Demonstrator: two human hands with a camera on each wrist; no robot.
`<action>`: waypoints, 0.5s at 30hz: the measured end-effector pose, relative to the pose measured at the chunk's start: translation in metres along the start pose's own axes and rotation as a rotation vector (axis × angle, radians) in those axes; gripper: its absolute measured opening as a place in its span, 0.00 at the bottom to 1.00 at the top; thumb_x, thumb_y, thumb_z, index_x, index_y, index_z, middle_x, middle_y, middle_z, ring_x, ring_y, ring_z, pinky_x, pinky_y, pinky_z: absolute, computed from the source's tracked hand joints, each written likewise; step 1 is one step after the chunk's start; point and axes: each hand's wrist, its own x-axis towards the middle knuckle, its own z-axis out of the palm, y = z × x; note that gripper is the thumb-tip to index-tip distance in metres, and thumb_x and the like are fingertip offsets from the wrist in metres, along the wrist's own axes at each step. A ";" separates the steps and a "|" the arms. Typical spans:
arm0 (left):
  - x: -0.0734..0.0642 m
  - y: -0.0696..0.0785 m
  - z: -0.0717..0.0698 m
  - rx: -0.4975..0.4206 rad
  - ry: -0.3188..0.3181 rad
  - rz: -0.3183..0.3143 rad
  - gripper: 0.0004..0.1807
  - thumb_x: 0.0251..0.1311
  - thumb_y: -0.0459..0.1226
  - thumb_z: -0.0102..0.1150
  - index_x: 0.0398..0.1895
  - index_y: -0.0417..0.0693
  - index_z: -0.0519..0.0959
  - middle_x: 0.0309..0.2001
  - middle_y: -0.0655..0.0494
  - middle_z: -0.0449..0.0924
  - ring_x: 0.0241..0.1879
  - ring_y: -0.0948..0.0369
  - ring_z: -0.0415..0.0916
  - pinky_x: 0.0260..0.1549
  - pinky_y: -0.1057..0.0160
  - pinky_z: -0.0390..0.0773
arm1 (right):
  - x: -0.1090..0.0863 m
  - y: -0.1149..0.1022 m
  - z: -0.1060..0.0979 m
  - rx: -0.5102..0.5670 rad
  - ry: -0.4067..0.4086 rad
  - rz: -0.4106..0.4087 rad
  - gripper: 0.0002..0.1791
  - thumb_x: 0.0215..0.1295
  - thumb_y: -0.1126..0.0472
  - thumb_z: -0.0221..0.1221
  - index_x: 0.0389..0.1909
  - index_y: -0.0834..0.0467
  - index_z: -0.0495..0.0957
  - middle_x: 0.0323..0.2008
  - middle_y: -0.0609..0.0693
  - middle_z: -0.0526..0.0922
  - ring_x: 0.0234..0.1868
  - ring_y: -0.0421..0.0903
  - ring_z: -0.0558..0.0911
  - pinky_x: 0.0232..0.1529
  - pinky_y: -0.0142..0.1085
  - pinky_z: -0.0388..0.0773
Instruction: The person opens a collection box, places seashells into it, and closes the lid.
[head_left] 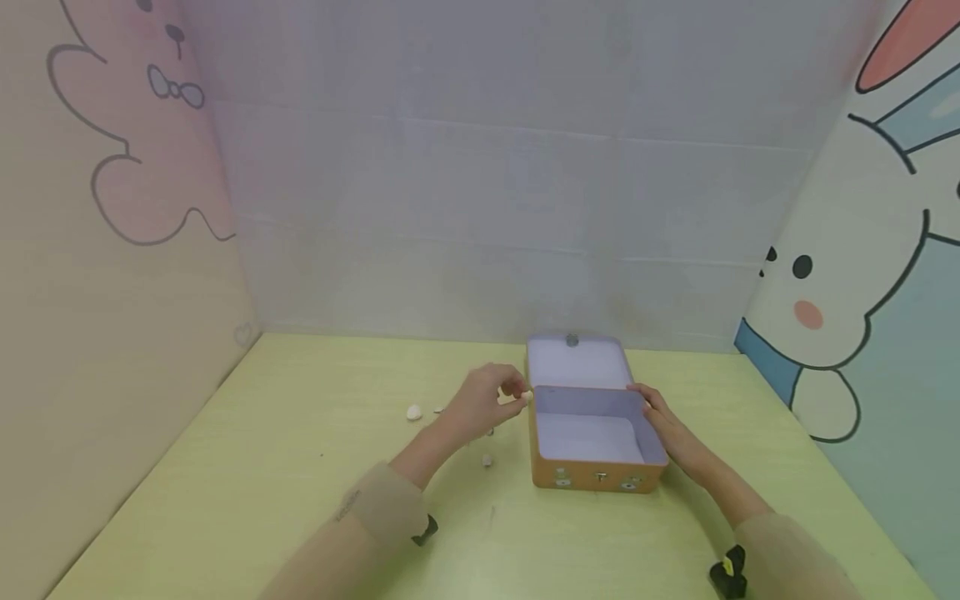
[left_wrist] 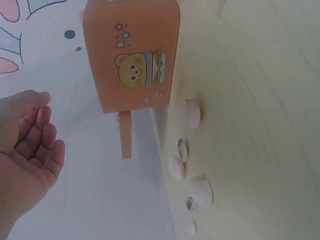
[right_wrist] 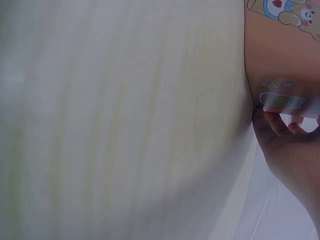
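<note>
An orange tin box with a lilac inside stands with its lid tipped back, and nothing shows on its inner floor. My left hand is at its left wall, thumb and forefinger pinching a small whitish seashell. From the left wrist view, the left hand has curled fingers and the pinched piece is hidden. My right hand grips the box's right wall near the back corner; the right wrist view shows the right hand with its fingers at that edge.
Several loose seashells lie left of the box, among them a white shell, a small shell and a broad pale shell. A grey-white wall rises behind the table; printed side panels stand left and right.
</note>
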 end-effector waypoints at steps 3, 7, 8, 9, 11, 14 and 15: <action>0.004 0.001 0.010 -0.035 0.012 0.004 0.05 0.54 0.34 0.65 0.32 0.46 0.79 0.30 0.58 0.80 0.33 0.64 0.75 0.35 0.67 0.77 | 0.000 0.000 0.000 0.003 0.001 0.002 0.25 0.77 0.57 0.32 0.70 0.63 0.46 0.70 0.68 0.42 0.70 0.69 0.39 0.62 0.69 0.37; 0.009 0.000 0.022 -0.074 0.000 -0.012 0.05 0.54 0.34 0.65 0.34 0.44 0.80 0.31 0.57 0.80 0.33 0.64 0.75 0.36 0.68 0.76 | 0.000 0.000 0.000 0.004 -0.001 0.003 0.25 0.77 0.57 0.32 0.70 0.63 0.46 0.70 0.68 0.42 0.70 0.69 0.39 0.62 0.70 0.36; 0.010 0.000 0.024 -0.080 -0.006 -0.019 0.05 0.54 0.34 0.65 0.34 0.44 0.80 0.31 0.57 0.80 0.33 0.65 0.74 0.36 0.68 0.76 | 0.000 0.000 0.000 0.004 -0.001 0.002 0.25 0.77 0.57 0.32 0.70 0.62 0.46 0.71 0.68 0.42 0.70 0.69 0.39 0.62 0.70 0.36; 0.011 -0.001 0.027 -0.086 -0.014 -0.025 0.05 0.54 0.33 0.65 0.34 0.44 0.80 0.31 0.57 0.80 0.33 0.64 0.75 0.36 0.68 0.76 | 0.000 0.000 -0.001 0.004 -0.001 0.001 0.25 0.77 0.57 0.32 0.70 0.62 0.46 0.71 0.68 0.42 0.70 0.69 0.39 0.62 0.70 0.36; 0.012 -0.002 0.032 -0.091 -0.032 -0.038 0.05 0.55 0.34 0.64 0.34 0.45 0.80 0.31 0.58 0.80 0.33 0.65 0.74 0.36 0.69 0.76 | 0.000 0.001 -0.001 0.004 -0.002 0.000 0.25 0.77 0.57 0.32 0.70 0.62 0.46 0.71 0.68 0.42 0.70 0.69 0.39 0.62 0.70 0.36; 0.014 -0.003 0.038 -0.089 -0.053 -0.048 0.04 0.56 0.35 0.64 0.33 0.46 0.80 0.30 0.60 0.79 0.33 0.65 0.73 0.36 0.70 0.75 | 0.001 0.002 0.000 0.002 -0.002 0.000 0.25 0.77 0.57 0.32 0.70 0.62 0.46 0.71 0.68 0.42 0.70 0.69 0.39 0.62 0.70 0.36; 0.015 -0.003 0.039 -0.084 -0.059 -0.049 0.03 0.56 0.35 0.64 0.33 0.47 0.80 0.29 0.60 0.79 0.33 0.65 0.73 0.35 0.71 0.74 | 0.002 0.003 0.000 0.001 -0.004 0.003 0.25 0.77 0.57 0.32 0.70 0.62 0.46 0.71 0.68 0.42 0.70 0.69 0.39 0.62 0.70 0.36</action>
